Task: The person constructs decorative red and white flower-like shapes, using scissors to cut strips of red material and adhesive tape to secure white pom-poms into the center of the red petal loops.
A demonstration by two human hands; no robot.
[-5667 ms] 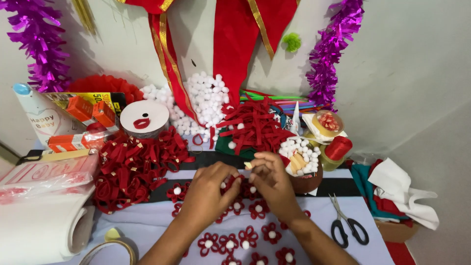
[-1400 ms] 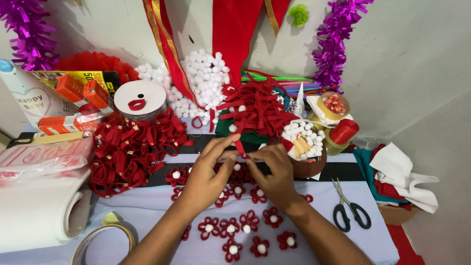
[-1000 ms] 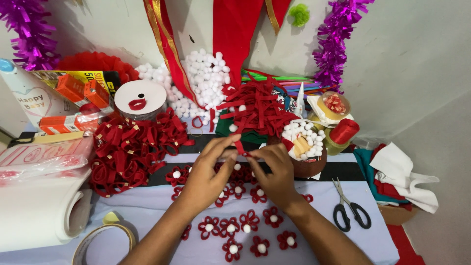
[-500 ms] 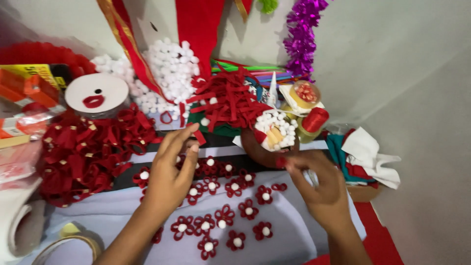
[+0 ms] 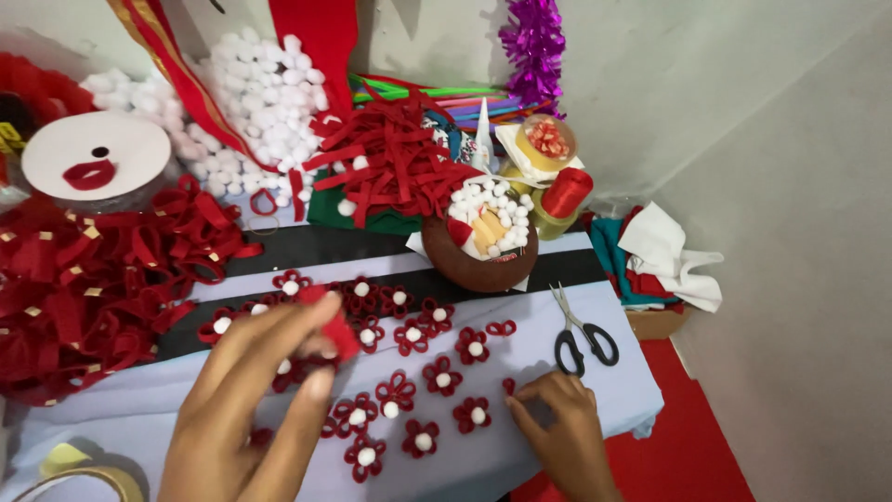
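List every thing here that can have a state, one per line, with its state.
left hand: raised, fingertips pinching a red felt piece
right hand: resting on the cloth, fingertips on a small red loop
scissors: lying flat, blades shut
brown bowl: upright, filled with white pompoms
red thread spool: tilted, still wound
finished flowers: laid flat in rows, white centres up
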